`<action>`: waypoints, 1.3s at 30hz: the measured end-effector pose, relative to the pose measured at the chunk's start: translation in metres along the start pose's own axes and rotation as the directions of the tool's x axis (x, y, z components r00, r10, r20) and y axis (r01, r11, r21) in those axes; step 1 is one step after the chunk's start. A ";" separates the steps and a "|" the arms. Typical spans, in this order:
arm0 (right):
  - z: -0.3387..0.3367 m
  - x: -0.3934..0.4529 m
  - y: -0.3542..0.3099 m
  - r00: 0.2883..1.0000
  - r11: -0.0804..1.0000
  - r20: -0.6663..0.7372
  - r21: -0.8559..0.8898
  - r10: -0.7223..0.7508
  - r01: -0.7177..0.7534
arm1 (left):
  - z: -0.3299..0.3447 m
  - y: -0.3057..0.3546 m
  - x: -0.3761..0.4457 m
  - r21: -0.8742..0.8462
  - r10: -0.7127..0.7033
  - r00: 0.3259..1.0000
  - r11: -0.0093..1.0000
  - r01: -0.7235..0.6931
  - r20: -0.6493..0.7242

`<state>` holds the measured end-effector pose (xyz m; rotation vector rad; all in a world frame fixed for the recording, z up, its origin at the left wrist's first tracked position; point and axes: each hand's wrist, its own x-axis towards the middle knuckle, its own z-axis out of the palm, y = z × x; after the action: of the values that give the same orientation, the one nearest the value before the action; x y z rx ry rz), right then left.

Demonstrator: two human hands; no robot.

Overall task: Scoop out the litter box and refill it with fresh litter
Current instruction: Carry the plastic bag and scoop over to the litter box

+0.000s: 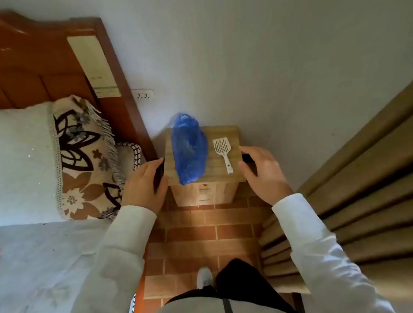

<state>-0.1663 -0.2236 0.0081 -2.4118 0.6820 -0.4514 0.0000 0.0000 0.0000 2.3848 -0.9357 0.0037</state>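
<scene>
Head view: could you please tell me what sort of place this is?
Most likely a bedroom: a bed with pillows, a wooden headboard, and a small nightstand beside it.

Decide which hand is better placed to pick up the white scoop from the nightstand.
Right. The scoop lies on the nightstand's right side, its handle beside the right hand; the blue bag separates it from the left hand.
</scene>
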 end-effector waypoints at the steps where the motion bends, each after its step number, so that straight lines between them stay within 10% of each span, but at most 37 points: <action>1: 0.003 0.012 0.006 1.000 1.000 -0.001 0.006 0.023 -0.023 | 0.007 -0.004 0.012 -0.007 -0.008 1.000 1.000 0.008 0.003; 19: 0.096 0.208 0.138 0.904 0.947 0.293 -0.019 0.312 -0.321 | 0.169 -0.055 0.162 -0.086 -0.597 0.757 0.768 0.635 0.267; 28: 0.181 0.265 0.215 0.797 0.877 0.384 -0.087 0.466 -0.472 | 0.271 -0.090 0.189 -0.059 -0.833 0.454 0.461 0.886 0.315; 39: 0.320 0.299 0.328 0.671 0.791 0.425 -0.247 0.607 -0.560 | 0.418 -0.160 0.192 -0.180 -0.753 -0.082 -0.260 0.949 0.653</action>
<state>0.1030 -0.4791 -0.3940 -2.0821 1.1909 0.4609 0.1624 -0.2382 -0.3923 1.7191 0.9893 -1.1385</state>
